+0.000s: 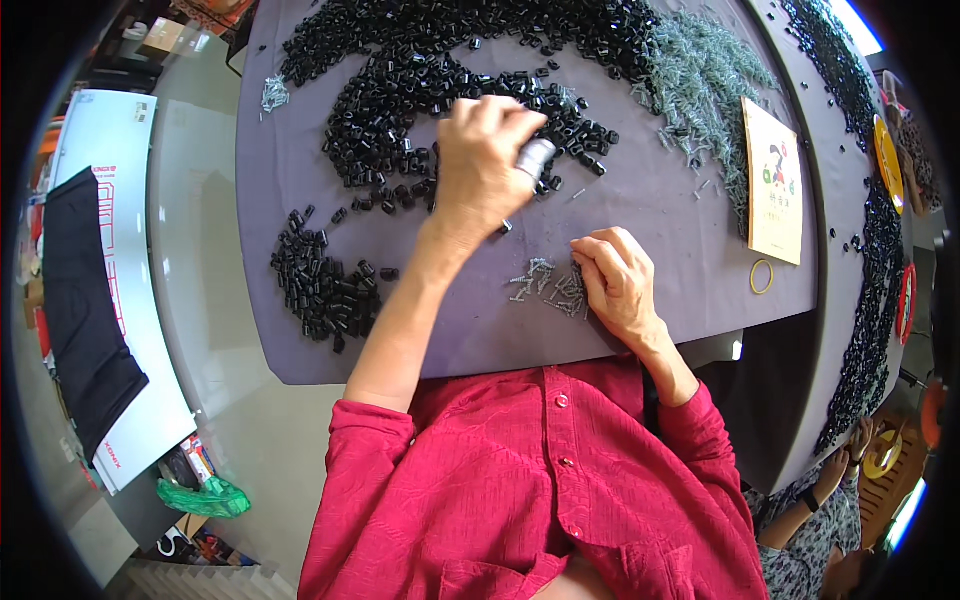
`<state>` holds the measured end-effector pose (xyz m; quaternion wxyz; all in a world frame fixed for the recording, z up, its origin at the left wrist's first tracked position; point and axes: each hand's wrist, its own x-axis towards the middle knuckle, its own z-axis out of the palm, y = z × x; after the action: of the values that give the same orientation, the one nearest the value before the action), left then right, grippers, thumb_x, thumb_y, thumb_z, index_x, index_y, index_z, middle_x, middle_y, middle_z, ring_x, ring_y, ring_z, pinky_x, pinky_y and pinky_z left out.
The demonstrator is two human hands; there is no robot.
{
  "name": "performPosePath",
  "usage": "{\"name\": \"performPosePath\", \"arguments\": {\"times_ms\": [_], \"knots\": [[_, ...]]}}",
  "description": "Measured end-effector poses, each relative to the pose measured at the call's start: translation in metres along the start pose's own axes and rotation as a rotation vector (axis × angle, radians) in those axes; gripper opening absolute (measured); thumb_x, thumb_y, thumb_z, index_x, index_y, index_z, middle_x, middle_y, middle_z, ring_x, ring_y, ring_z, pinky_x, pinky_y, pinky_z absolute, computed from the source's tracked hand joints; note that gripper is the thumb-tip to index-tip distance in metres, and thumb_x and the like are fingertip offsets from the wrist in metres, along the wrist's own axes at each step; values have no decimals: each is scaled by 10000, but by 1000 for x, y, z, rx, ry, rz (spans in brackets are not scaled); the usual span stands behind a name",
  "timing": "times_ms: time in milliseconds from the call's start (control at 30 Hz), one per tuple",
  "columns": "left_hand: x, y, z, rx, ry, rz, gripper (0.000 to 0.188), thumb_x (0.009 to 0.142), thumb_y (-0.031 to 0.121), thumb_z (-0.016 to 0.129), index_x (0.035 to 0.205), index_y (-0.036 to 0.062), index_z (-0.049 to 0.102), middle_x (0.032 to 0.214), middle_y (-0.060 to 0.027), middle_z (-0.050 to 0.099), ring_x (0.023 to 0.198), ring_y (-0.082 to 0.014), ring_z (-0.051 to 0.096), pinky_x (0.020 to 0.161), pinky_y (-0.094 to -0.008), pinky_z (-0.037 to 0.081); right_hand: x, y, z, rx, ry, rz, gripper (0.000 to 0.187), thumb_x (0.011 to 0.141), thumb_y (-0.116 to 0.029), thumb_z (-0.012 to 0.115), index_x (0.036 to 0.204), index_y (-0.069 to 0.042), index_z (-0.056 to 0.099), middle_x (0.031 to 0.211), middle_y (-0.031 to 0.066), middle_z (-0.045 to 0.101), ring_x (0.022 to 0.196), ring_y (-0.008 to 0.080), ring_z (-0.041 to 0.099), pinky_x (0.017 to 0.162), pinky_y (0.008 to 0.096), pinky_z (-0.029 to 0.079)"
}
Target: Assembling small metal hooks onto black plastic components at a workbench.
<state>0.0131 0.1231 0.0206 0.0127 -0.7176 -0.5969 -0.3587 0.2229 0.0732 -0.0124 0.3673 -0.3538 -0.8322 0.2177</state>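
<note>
Two hands: left hand [485, 165] over caps [375, 125], blurred, can't tell its grip; right hand [622, 285] curled narrow beside screws [570, 292], any hold hidden.
Caps: beyond counting, heaped around the left hand.
Screws: uncountable, largest heap far right.
Booklet [773, 190]: one.
Band [753, 277]: one, yellow.
Tabletop [470, 320]: grey.
Room: pale floor [215, 280], white box [165, 385] at left, another person's arm [828, 480] lower right.

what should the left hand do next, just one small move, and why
I'd probably have the left hand pick one black piece from the pile under it: it is already there, while the right hand is beside the small screws. Its fingers are blurred, so I can't tell whether it holds one.
</note>
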Motion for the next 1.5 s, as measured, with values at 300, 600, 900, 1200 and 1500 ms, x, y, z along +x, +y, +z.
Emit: {"name": "performPosePath", "arguments": {"times_ms": [300, 600, 900, 1200, 1500], "knots": [[-27, -24, 8, 132, -14, 65, 193, 740, 144, 769, 931, 148, 744, 1058, 9, 668, 1028, -208, 572, 851, -379, 404, -1, 0, 0, 4, -21, 11, 181, 742, 24, 675, 912, -26, 641, 833, 109, 620, 734, 278, 605, 659, 365, 491], [-46, -67, -29, 97, 25, -5, 220, 731, -7, 708, 929, 85, 729, 1048, -47, 686, 1010, -241, 613, 869, -363, 466, -1, 0, 2, -27, -16, -11, 204, 735, 7, 689, 921, -47, 626, 808, 82, 587, 731, 266, 584, 665, 362, 479], [-24, -33, -13, 31, 74, -26, 176, 722, 17, 732, 873, 109, 727, 871, -24, 656, 845, -222, 591, 759, -352, 462, 0, 0, 1, -23, -7, -3, 189, 747, -2, 691, 920, -48, 629, 811, 84, 590, 730, 267, 584, 658, 362, 478], [-3, -17, 27, 174, -87, -3, 77, 775, 155, 735, 851, 149, 721, 813, 4, 638, 830, -229, 573, 728, -399, 421, 3, -4, -1, 34, 5, 39, 157, 767, 46, 665, 911, -15, 644, 822, 117, 617, 709, 279, 605, 638, 356, 491], [-3, -2, 34, 236, -217, -60, 62, 791, 12, 597, 816, 62, 623, 906, -107, 576, 910, -295, 552, 782, -424, 449, 0, -2, 0, 33, 13, 85, 171, 786, 62, 642, 940, -11, 645, 866, 127, 616, 753, 288, 612, 672, 359, 496]]}}
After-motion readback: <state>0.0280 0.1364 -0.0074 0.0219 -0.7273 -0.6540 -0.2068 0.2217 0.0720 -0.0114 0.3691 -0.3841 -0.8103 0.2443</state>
